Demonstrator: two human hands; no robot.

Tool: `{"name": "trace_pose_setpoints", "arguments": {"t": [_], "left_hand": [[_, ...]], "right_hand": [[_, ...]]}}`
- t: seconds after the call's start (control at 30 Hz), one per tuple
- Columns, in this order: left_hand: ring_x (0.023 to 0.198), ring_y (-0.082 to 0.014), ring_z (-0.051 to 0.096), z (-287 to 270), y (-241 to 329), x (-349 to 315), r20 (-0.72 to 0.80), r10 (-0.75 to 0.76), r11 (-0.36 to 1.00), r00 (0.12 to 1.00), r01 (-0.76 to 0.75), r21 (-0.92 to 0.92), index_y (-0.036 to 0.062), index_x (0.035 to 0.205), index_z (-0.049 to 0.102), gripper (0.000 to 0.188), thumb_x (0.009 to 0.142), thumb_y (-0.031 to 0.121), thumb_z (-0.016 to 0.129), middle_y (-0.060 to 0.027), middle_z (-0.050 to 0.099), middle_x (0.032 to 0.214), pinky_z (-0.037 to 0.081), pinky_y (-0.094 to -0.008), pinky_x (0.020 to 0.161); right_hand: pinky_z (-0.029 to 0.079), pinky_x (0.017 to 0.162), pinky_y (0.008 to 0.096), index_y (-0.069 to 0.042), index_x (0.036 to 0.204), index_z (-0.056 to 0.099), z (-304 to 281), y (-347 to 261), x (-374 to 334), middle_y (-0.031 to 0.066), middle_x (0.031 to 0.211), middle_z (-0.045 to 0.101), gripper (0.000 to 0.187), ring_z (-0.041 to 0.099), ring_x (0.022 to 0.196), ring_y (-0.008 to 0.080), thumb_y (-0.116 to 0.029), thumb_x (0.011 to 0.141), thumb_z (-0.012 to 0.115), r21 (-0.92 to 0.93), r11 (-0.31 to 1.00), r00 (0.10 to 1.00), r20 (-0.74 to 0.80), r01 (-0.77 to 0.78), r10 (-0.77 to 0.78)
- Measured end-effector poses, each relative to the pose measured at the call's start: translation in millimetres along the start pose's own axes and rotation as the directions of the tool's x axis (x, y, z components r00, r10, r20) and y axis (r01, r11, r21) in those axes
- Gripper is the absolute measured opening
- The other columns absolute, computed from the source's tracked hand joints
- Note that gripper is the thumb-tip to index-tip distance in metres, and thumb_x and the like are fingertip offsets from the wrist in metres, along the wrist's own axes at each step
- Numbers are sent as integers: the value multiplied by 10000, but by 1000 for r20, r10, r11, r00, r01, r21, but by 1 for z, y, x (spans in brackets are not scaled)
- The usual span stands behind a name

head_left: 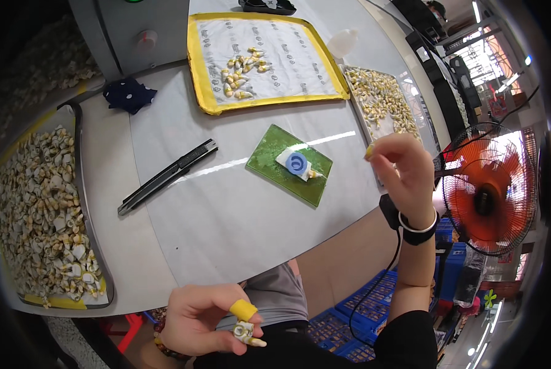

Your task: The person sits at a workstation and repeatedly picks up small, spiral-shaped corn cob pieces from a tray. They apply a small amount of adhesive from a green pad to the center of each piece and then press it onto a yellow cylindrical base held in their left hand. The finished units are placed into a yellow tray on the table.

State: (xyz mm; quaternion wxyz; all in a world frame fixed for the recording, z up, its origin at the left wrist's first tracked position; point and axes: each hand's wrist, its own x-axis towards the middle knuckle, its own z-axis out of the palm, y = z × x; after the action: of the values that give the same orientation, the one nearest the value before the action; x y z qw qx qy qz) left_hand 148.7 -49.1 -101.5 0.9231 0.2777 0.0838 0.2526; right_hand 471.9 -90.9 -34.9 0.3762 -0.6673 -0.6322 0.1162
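Observation:
My left hand point(204, 317), at the lower edge, pinches a small white and yellow molded piece point(244, 333) between thumb and a finger wrapped in a yellow band point(243, 310). A narrow tip sticks out of the piece. Raised at the right, my right hand point(401, 169) has thumb and forefinger closed together; a bit of yellow shows at the fingertips, too small to name. On the table between the hands lies a green rectangular plate point(273, 146). It bears a white pad with a blue round cup point(296, 163) and a small white-yellow piece point(315, 174).
A yellow-rimmed tray point(204, 106) with several small pieces lies at the back. Another tray point(383, 101) of pieces stands right of it; a heaped bin point(41, 209) is at left. A black utility knife point(167, 176), dark cloth point(129, 95) and orange fan point(489, 194) are nearby.

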Motion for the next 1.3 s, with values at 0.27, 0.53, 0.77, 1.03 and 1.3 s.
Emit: {"name": "trace_pose_setpoints", "arguments": {"t": [0.27,0.53,0.77,1.03,1.3], "left_hand": [[826,-203,632,-1,2,-5,-19,36,994,999,-34,100,-69,979,640,351,687,37,805,-135,670,903,500,-312,755],[821,-192,635,-2,1,-5,-53,89,993,995,-84,89,-76,980,641,351,696,52,804,-134,673,887,499,-298,750],[768,-175,637,-6,1,-1,-52,144,967,988,-129,221,-64,971,651,360,677,59,819,-119,681,842,482,-274,714],[641,-143,609,-2,-4,3,13,475,666,880,-369,648,10,886,633,425,633,272,852,-83,663,719,494,-248,544],[675,-197,627,3,9,6,211,447,397,869,-404,824,41,947,676,323,682,154,823,-46,657,778,465,-271,564]], "right_hand": [[493,582,257,-17,935,643,29,-20,22,76,771,649,158,633,660,181,32,785,630,-54,995,963,258,88,-72],[487,613,330,-9,830,618,35,-14,33,93,753,612,90,609,700,256,16,751,653,-162,968,924,363,190,-120],[480,628,354,-28,794,605,39,-16,34,87,760,582,98,574,717,262,12,718,651,-288,892,887,409,349,-216],[477,587,333,-23,803,619,49,-27,24,71,723,586,138,574,671,246,36,690,670,-287,893,922,278,346,-268],[524,578,299,18,863,663,55,-80,-15,118,794,664,186,636,653,240,73,690,702,494,852,928,211,171,-309]]}}
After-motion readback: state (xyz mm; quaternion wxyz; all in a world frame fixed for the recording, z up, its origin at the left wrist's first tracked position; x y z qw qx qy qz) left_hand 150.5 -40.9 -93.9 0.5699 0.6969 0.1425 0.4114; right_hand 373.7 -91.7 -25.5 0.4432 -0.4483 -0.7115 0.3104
